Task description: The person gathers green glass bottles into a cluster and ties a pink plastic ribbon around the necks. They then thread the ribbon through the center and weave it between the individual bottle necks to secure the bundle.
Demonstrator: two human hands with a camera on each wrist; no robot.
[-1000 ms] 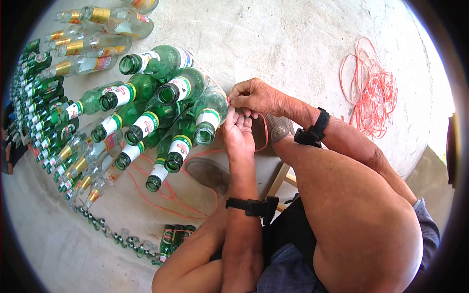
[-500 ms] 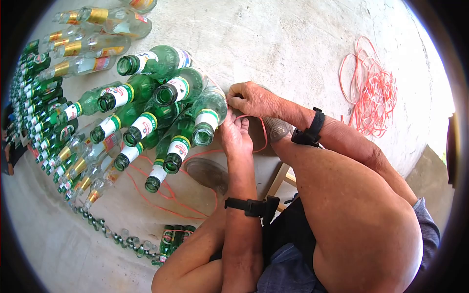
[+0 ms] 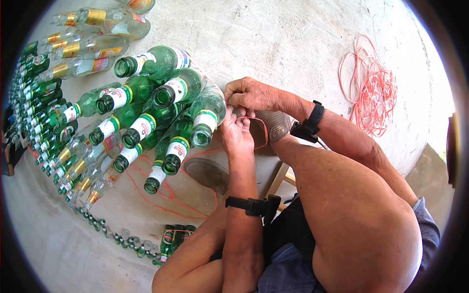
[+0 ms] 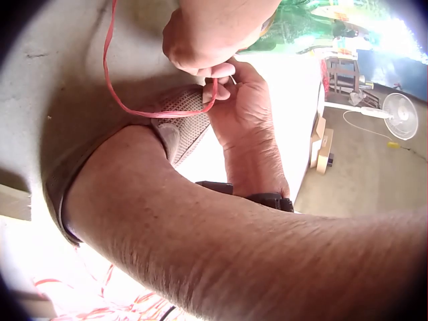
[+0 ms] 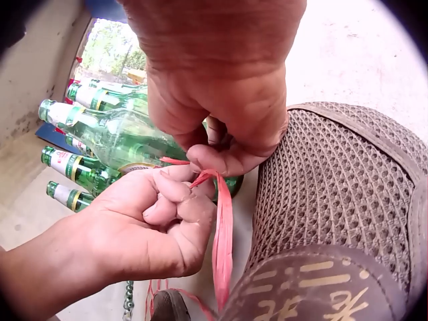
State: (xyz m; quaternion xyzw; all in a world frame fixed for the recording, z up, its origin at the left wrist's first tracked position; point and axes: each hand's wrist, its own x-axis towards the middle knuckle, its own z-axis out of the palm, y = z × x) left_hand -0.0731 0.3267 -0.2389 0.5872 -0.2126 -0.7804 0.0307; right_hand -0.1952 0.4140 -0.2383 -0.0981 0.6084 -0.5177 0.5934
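Note:
Green glass bottles (image 3: 178,90) stand bunched together in front of me, necks towards the camera, white labels on them. At the bunch's near side, my left hand (image 3: 238,136) has its fingers curled round a pinkish-red plastic twine (image 5: 223,251). Just above it, my right hand (image 3: 254,95) pinches the twine between thumb and finger, close against the nearest bottle (image 3: 211,110). In the right wrist view a short twine end pokes out beside the right thumb, and a flat strand loops down from the fingers. The exact crossing of the strands is hidden by the fingers.
A tangled heap of the same twine (image 3: 373,100) lies on the concrete floor at right. Clear bottles (image 3: 115,22) stand at upper left, with rows of green bottles beyond. My shoes (image 3: 207,173) flank the work. A fan (image 4: 400,116) shows in the left wrist view.
My right hand shifts slightly about the twine beside the nearest bottle, rising a little. The left hand stays nearly in place with its fingers moving slightly. The bottles drift a little left in view.

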